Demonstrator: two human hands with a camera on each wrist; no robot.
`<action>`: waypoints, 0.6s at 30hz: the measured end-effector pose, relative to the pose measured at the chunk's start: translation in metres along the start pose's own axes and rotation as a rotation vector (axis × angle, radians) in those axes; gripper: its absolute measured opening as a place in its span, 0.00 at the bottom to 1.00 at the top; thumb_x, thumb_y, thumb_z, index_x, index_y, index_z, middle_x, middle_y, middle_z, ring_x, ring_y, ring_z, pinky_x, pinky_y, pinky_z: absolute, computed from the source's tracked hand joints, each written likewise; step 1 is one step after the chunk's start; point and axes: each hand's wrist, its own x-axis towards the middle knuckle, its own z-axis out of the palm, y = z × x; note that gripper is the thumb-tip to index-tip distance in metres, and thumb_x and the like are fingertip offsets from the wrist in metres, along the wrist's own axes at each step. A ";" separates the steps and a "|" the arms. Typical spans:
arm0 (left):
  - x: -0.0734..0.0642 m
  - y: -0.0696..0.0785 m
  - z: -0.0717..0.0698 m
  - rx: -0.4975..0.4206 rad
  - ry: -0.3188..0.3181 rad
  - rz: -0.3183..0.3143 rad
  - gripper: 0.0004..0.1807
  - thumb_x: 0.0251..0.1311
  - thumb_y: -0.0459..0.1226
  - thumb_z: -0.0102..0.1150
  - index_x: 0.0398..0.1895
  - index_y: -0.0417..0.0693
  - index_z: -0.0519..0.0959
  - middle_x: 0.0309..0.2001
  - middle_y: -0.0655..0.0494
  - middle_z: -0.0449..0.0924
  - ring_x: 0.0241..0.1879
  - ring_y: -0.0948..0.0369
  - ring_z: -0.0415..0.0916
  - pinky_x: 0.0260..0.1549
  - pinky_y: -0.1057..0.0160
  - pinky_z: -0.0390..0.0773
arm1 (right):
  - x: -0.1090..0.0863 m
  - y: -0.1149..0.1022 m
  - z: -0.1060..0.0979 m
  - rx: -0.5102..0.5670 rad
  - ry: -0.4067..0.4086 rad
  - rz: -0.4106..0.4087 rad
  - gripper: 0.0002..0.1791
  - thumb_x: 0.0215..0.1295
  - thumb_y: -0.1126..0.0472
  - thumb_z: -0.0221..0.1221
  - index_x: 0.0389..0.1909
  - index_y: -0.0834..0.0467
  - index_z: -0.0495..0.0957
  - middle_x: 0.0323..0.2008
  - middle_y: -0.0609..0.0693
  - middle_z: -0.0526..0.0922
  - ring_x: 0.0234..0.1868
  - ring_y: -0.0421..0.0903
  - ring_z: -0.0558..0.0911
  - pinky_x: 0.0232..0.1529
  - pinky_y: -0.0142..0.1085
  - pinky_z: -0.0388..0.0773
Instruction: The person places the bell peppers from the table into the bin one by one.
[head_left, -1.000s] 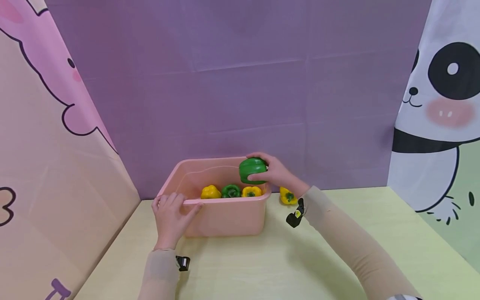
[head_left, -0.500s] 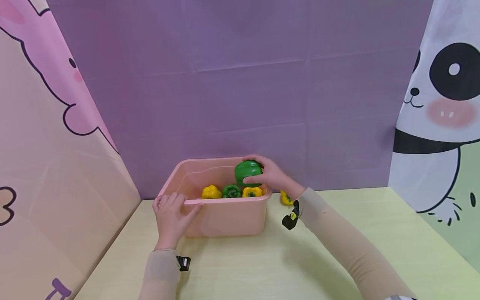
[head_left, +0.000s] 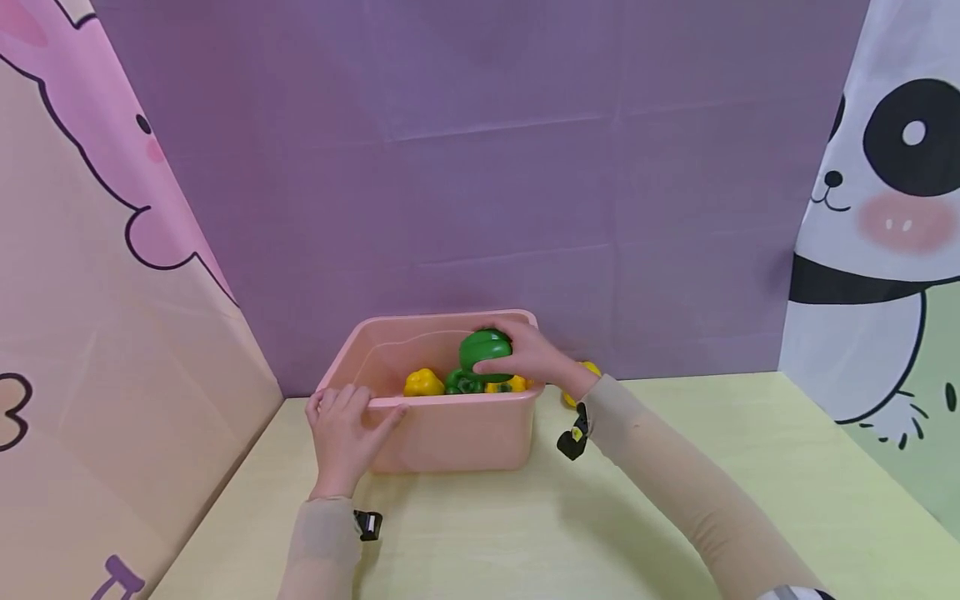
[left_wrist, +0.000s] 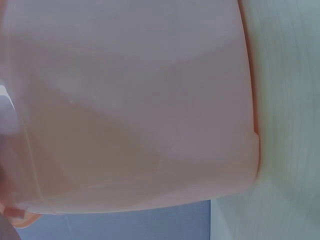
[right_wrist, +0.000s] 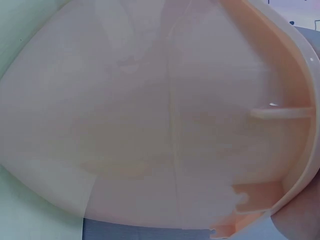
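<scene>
My left hand [head_left: 341, 437] grips the near rim of a pink plastic bin [head_left: 450, 437] at its left corner, fingers over the edge and thumb along the front. Inside the bin's right half, my right hand [head_left: 534, 354] holds a green bell pepper [head_left: 480, 347] from the right, thumb on its near side. Below it lie a second green bell pepper [head_left: 457, 383] and a yellow bell pepper [head_left: 501, 387], both partly covered. Another yellow bell pepper [head_left: 423, 382] sits left of them. The bin's outer wall [left_wrist: 135, 100] fills the left wrist view; the right wrist view shows its wall [right_wrist: 100, 110] and rim.
One more yellow bell pepper [head_left: 569, 401] lies on the pale wooden table [head_left: 480, 542] right of the bin, mostly behind my right wrist. A purple cloth backdrop [head_left: 480, 167] rises behind the bin, with printed cloth panels on both sides.
My right hand has moved left and down with the green bell pepper, from above the bin's right end to inside it. The left hand has stayed on the rim.
</scene>
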 end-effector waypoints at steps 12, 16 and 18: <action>0.002 0.001 0.000 0.001 0.013 0.004 0.33 0.57 0.68 0.51 0.26 0.47 0.71 0.25 0.54 0.68 0.34 0.49 0.64 0.54 0.39 0.51 | 0.003 -0.004 0.002 -0.055 -0.131 0.057 0.31 0.57 0.52 0.69 0.60 0.59 0.72 0.51 0.49 0.77 0.42 0.43 0.77 0.47 0.35 0.75; 0.001 0.001 0.000 -0.001 0.016 0.002 0.33 0.57 0.69 0.50 0.26 0.47 0.71 0.25 0.54 0.68 0.35 0.49 0.64 0.54 0.39 0.50 | 0.003 -0.007 0.004 -0.078 -0.162 0.058 0.31 0.57 0.51 0.69 0.59 0.58 0.72 0.48 0.49 0.78 0.42 0.44 0.77 0.47 0.35 0.74; 0.001 0.001 0.000 -0.002 0.017 0.003 0.33 0.57 0.69 0.50 0.26 0.47 0.71 0.25 0.54 0.68 0.35 0.49 0.64 0.54 0.39 0.50 | 0.002 -0.007 0.004 -0.110 -0.179 0.065 0.31 0.57 0.50 0.68 0.59 0.57 0.72 0.48 0.48 0.78 0.42 0.43 0.77 0.47 0.35 0.74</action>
